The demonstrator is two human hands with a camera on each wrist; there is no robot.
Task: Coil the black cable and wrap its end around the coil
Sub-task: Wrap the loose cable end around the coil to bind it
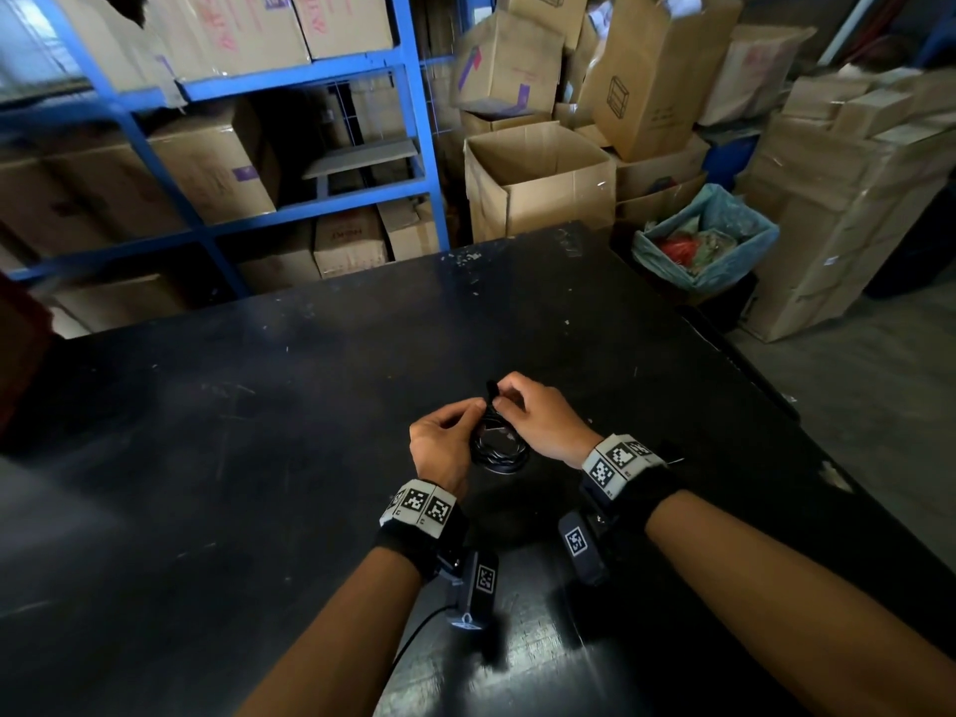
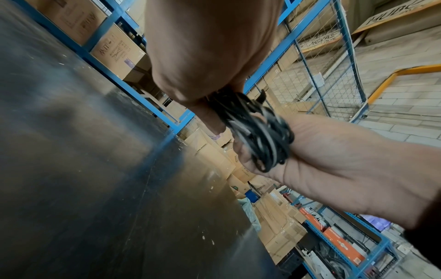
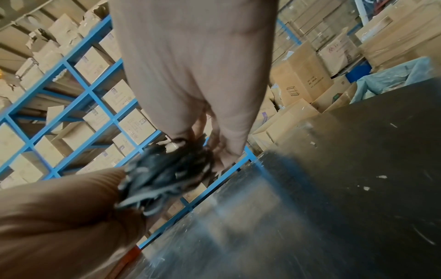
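Note:
The black cable (image 1: 497,447) is gathered into a small round coil held just above the black table (image 1: 258,432), between both hands. My left hand (image 1: 449,437) grips the coil's left side. My right hand (image 1: 527,416) pinches the cable's end, which sticks up as a short black stub (image 1: 490,391) at the far side of the coil. In the left wrist view the coil (image 2: 257,132) shows as a bundle of several glossy strands between the two palms. The right wrist view shows the coil (image 3: 164,173) blurred, between my left hand (image 3: 59,217) and my right fingers (image 3: 226,151).
Blue shelving (image 1: 217,225) with cardboard boxes stands behind the table on the left. An open box (image 1: 538,183) and a bin with a blue liner (image 1: 708,240) sit past the far right corner. More stacked boxes (image 1: 848,199) line the right.

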